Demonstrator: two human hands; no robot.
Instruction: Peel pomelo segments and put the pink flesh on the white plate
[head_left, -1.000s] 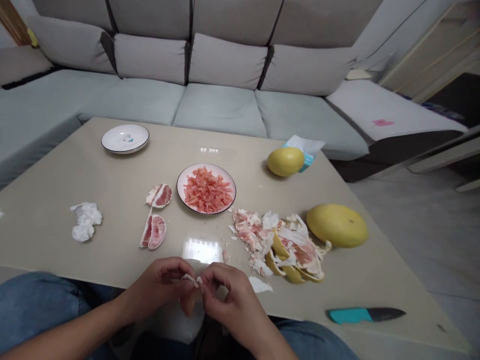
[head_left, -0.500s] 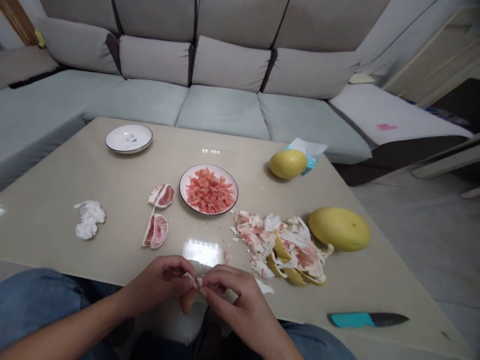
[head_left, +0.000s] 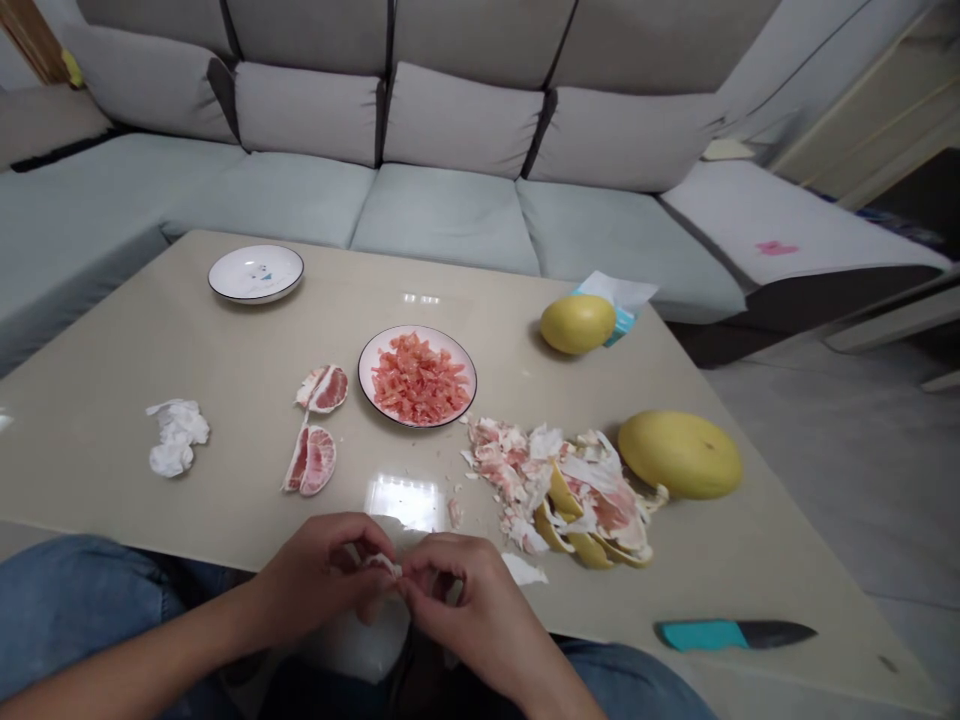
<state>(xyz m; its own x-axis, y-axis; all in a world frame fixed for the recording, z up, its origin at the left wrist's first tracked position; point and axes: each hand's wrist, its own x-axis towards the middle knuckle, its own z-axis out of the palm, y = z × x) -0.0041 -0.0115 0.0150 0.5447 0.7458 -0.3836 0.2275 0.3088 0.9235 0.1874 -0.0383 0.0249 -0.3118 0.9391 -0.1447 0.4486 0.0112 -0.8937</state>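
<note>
Close to the table's near edge, my left hand (head_left: 341, 568) is closed around a small pomelo segment (head_left: 385, 564), mostly hidden by the fingers, with some pale membrane showing. My right hand (head_left: 461, 590) pinches at the same segment from the other side, thumb and forefinger pressed together, fingertips meeting the left ones. Beyond the hands, a plate (head_left: 365, 392) holds a heap of peeled pink pomelo flesh (head_left: 420, 380). Unpeeled pomelo segments (head_left: 319, 462) lie left of it. A pile of peel and membrane (head_left: 577, 490) spreads to the right of my hands.
A whole pomelo (head_left: 679, 455) lies right of the peel, another pomelo (head_left: 577, 324) farther back beside a tissue pack (head_left: 621, 300). A knife with a teal handle (head_left: 705, 634) rests at the near right. Crumpled tissue (head_left: 178, 437) and a white plate (head_left: 240, 285) are on the left.
The fingers have shifted slightly on the pomelo segment, and the orange-pink part hanging below my left hand now shows less. The view has tilted a little; things on the table have stayed put.
</note>
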